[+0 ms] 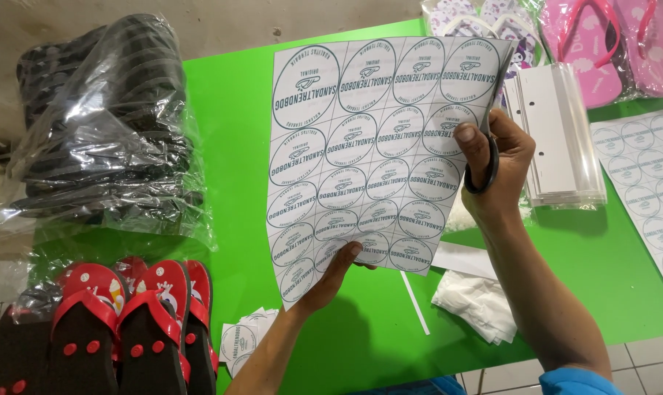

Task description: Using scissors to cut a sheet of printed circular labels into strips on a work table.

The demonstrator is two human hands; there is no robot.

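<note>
Two stacks of sandals, black ones in plastic (101, 124) above red-strapped ones (126, 322), lie at the green table's (229, 110) left edge. Left hand (331, 274) pinches the sticker sheet's (368, 153) bottom edge, holding it above the table. Right hand's (496, 164) fingers grip scissors (485, 157) at the sheet's right edge.

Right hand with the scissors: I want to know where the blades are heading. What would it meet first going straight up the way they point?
The right hand would likely meet the top-right part of the label sheet first; depth is unclear.
</note>
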